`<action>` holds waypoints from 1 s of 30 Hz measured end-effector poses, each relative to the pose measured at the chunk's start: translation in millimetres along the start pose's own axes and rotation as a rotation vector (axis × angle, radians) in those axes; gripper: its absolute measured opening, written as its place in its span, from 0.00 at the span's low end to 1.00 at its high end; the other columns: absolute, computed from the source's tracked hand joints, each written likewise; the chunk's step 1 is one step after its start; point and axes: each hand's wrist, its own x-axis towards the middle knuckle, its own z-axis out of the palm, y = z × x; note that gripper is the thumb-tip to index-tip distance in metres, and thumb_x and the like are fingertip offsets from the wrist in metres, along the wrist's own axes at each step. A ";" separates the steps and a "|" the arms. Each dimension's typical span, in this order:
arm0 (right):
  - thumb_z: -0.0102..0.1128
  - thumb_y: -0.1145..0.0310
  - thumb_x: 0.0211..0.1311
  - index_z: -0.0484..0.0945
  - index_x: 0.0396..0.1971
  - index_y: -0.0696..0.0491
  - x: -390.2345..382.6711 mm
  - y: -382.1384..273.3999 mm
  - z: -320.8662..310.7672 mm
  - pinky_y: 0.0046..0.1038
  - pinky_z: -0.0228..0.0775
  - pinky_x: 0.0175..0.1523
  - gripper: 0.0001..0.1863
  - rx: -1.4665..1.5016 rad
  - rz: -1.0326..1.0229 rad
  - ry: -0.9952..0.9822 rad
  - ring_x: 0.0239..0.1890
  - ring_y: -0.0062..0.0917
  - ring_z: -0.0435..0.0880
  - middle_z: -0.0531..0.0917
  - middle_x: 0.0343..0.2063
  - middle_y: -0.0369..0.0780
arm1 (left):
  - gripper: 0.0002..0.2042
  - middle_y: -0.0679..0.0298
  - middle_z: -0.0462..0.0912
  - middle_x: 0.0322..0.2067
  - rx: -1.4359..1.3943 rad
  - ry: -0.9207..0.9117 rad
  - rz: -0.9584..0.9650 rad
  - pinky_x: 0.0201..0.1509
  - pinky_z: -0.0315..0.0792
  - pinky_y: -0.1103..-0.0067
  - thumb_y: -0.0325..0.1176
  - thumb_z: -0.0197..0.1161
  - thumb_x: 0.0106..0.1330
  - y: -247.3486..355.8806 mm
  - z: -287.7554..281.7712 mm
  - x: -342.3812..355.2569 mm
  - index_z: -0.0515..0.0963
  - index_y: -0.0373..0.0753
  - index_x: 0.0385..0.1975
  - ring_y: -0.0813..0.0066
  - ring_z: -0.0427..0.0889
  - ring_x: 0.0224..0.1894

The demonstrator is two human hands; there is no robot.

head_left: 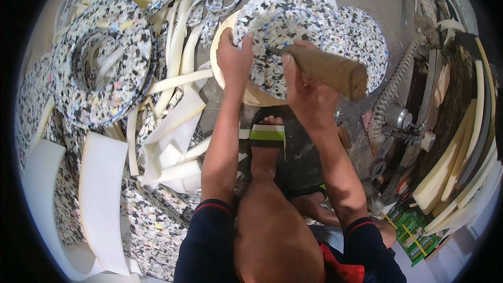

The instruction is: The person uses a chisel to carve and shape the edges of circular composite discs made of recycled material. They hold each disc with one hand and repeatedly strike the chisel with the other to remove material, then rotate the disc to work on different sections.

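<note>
A round speckled foam disc [285,5] lies on a pale cream round piece [220,31] in front of me, with a circle line marked in blue on its top. At its left edge, my left hand [234,60] grips the rim, thumb on the foam and fingers over the cream piece. My right hand [313,102] holds a thick brown wrapped handle [330,68] over the disc's right part. A short dark tip juts from the handle's narrow left end, close to the foam; whether it touches cannot be told. Another speckled foam disc [367,47] lies at the right, partly covered.
At the left, a speckled foam ring [126,84] sits on a heap of foam, near cream foam strips [181,31] and white foam sheets [102,199]. To the right are a coiled hose [390,94], a metal fitting [401,118], stacked foam strips [461,152] and green packets [411,233].
</note>
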 end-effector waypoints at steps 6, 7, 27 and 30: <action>0.70 0.76 0.62 0.84 0.45 0.59 5.8 -23.2 -32.1 0.34 0.83 0.48 0.12 -0.053 0.012 -0.070 0.45 0.39 0.89 0.87 0.47 0.47 | 0.30 0.54 0.89 0.36 -0.100 -0.313 -0.408 0.44 0.77 0.72 0.54 0.73 0.64 6.0 -4.1 31.7 0.83 0.27 0.48 0.67 0.85 0.39; 0.70 0.76 0.62 0.84 0.45 0.59 6.8 -26.8 -41.2 0.34 0.83 0.48 0.12 -0.021 0.026 -0.095 0.45 0.39 0.89 0.86 0.47 0.46 | 0.28 0.56 0.88 0.36 -0.209 -0.269 -0.358 0.44 0.76 0.73 0.52 0.72 0.65 4.6 -5.0 23.1 0.83 0.28 0.46 0.70 0.84 0.38; 0.69 0.71 0.67 0.84 0.49 0.53 26.7 22.9 -91.7 0.33 0.80 0.49 0.12 0.080 0.012 -0.521 0.46 0.36 0.89 0.88 0.47 0.40 | 0.60 0.28 0.42 0.75 0.438 -0.283 0.289 0.77 0.47 0.44 0.52 0.84 0.46 8.3 -16.6 -77.9 0.56 0.31 0.76 0.30 0.47 0.78; 0.69 0.71 0.67 0.85 0.48 0.52 26.3 26.8 -81.3 0.34 0.79 0.49 0.11 -0.059 -0.123 -0.514 0.47 0.37 0.88 0.87 0.48 0.39 | 0.60 0.27 0.39 0.76 0.460 -0.263 0.313 0.76 0.50 0.47 0.53 0.83 0.47 3.7 -15.0 -81.5 0.54 0.35 0.78 0.26 0.48 0.76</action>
